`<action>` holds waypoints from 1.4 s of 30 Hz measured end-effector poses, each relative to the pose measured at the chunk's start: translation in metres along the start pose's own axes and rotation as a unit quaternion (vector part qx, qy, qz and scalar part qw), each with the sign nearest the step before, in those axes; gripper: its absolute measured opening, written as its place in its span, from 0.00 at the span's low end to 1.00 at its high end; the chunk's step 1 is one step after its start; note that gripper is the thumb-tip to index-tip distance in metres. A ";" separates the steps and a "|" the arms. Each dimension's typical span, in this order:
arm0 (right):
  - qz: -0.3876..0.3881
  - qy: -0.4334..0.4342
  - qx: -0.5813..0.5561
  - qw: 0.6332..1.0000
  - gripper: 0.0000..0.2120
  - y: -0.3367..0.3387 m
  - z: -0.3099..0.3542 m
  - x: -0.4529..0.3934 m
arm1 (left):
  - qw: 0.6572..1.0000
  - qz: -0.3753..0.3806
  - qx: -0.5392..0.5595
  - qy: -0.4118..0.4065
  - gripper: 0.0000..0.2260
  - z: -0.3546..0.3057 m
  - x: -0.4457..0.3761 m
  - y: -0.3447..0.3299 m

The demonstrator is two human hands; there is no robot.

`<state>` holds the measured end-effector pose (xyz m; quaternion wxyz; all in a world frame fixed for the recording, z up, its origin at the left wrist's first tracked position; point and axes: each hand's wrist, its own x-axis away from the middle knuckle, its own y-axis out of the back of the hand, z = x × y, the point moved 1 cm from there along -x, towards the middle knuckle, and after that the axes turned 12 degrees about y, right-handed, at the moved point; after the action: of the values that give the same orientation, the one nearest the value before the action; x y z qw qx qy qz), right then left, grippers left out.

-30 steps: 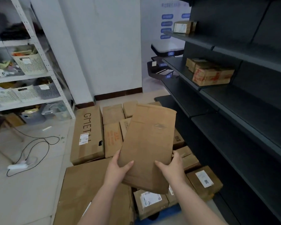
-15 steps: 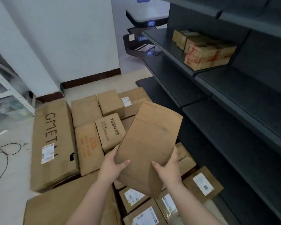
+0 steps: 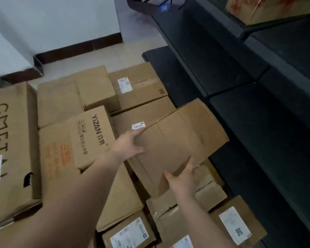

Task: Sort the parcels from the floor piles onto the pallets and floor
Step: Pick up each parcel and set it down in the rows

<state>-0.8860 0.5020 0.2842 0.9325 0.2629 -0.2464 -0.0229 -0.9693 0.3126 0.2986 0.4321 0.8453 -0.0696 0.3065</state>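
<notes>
In the head view, a flat brown parcel (image 3: 179, 142) is held tilted above the pile of parcels on the floor. The left hand (image 3: 127, 145) is clasped on its left edge, thumb on the upper face. The right hand (image 3: 181, 179) is gripped on its near lower edge, fingers spread up against the face. The parcel's far right corner is seen just beside the front edge of the black shelving (image 3: 258, 108), with little room left on that side.

Directly under and behind the held parcel, a labelled box (image 3: 143, 115) is seen, and to the left a box printed YIZAN (image 3: 89, 135) is stacked on others. A long GMETAL carton (image 3: 11, 140) is laid along the far left. Smaller boxes with white labels (image 3: 236, 224) are packed closely below the right hand, against the shelving base. Bare tiled floor (image 3: 115, 56) is visible only beyond the pile, toward the white wall (image 3: 52, 20). A taped box (image 3: 268, 8) is placed on an upper shelf.
</notes>
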 end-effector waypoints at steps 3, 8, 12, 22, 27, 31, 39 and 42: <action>0.025 -0.020 0.007 0.999 0.46 -0.015 -0.019 -0.040 | 0.999 0.008 -0.035 -0.003 0.35 0.004 -0.054 -0.014; 0.122 -0.034 0.177 0.976 0.33 -0.034 -0.053 -0.101 | 0.979 0.072 -0.190 0.001 0.36 0.031 -0.120 -0.054; 0.095 0.031 0.290 0.952 0.38 -0.035 -0.063 -0.148 | 0.958 0.078 -0.268 0.073 0.38 0.052 -0.132 -0.092; 0.135 0.027 0.381 0.914 0.56 -0.034 -0.090 -0.220 | 0.976 -0.031 -0.184 0.113 0.37 0.079 -0.108 -0.155; 0.107 0.081 0.390 0.911 0.46 -0.033 -0.085 -0.196 | 0.975 -0.075 -0.180 0.111 0.34 0.074 -0.092 -0.149; 0.100 0.152 0.368 0.912 0.34 -0.026 -0.066 -0.145 | 0.977 -0.091 -0.173 0.088 0.29 0.061 -0.052 -0.136; 0.059 0.146 0.331 0.931 0.24 0.008 -0.084 0.005 | 0.981 -0.048 -0.187 -0.021 0.22 0.027 0.065 -0.162; 0.022 0.093 0.290 0.952 0.21 0.019 -0.127 0.071 | 0.974 -0.022 -0.213 -0.076 0.21 0.028 0.110 -0.192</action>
<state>-0.7656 0.5671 0.2318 0.8353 0.5173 -0.1603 0.0947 -0.7947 0.4260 0.2177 0.6022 0.7562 -0.1471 0.2095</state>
